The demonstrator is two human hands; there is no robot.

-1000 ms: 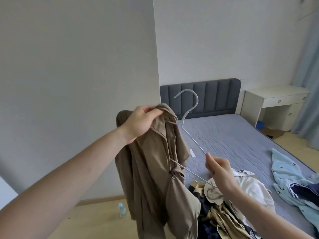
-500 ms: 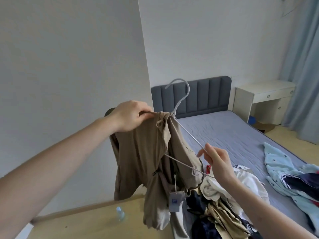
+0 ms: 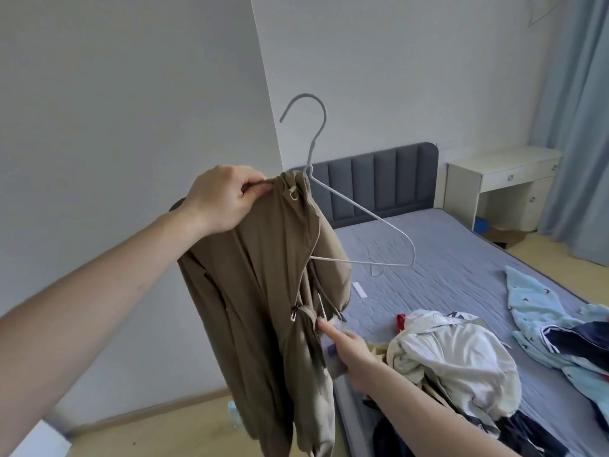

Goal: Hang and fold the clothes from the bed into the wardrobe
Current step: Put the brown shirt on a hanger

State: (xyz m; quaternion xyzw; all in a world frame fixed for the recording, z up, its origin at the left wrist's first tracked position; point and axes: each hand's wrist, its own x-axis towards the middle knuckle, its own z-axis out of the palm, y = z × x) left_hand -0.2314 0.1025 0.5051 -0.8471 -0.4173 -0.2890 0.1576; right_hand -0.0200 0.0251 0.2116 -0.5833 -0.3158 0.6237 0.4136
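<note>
Left hand (image 3: 224, 199) pinches the soft, limp brown coat (image 3: 263, 291) at its collar on a wire hanger (image 3: 359, 209); right hand (image 3: 349, 351), fingers straight, touches its tag.

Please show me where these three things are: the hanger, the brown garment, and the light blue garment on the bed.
hanger (image 3: 362, 211), head view, on its bare sloping right arm.
brown garment (image 3: 263, 275), head view, on the middle of the hanging cloth.
light blue garment (image 3: 540, 301), head view, on its upper part lying on the bed.
</note>
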